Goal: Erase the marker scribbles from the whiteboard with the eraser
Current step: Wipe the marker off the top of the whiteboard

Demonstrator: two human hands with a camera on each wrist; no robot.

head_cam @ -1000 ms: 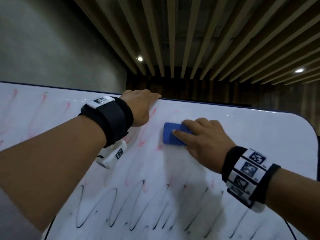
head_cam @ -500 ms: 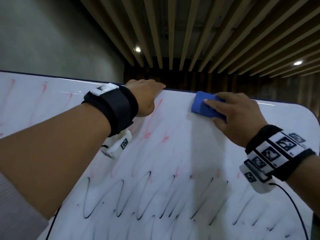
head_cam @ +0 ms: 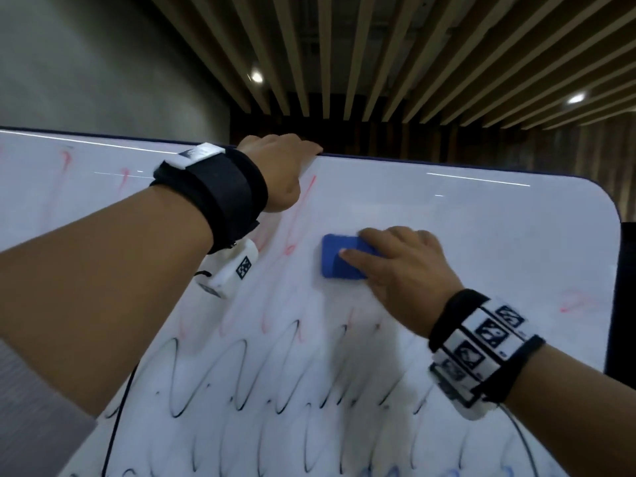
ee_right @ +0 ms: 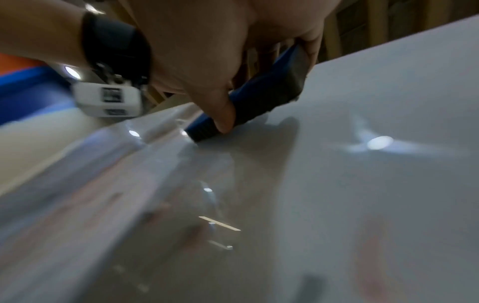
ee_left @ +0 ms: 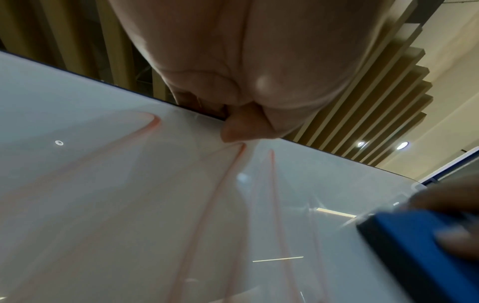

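A whiteboard [head_cam: 499,242] fills the lower half of the head view. Faint red scribbles [head_cam: 303,208] run across its upper part and black zigzag scribbles [head_cam: 241,373] across its lower part. My right hand [head_cam: 402,270] grips a blue eraser [head_cam: 339,258] and presses it flat on the board right of the red strokes. The right wrist view shows the thumb on the eraser [ee_right: 259,98]. My left hand [head_cam: 278,166] grips the board's top edge [ee_left: 103,82], fingers hooked over it, thumb on the front face. The eraser [ee_left: 427,256] appears at the left wrist view's lower right.
The board's rounded top right corner [head_cam: 599,197] stands close to the right hand, with a dark frame [head_cam: 623,304] beyond it. A grey wall [head_cam: 103,63] and a slatted ceiling [head_cam: 413,46] lie behind. A cable [head_cam: 117,425] hangs from my left wrist over the board.
My right hand has swept the eraser from the board's top edge down and to the left. The left hand has kept its hold on the top edge.
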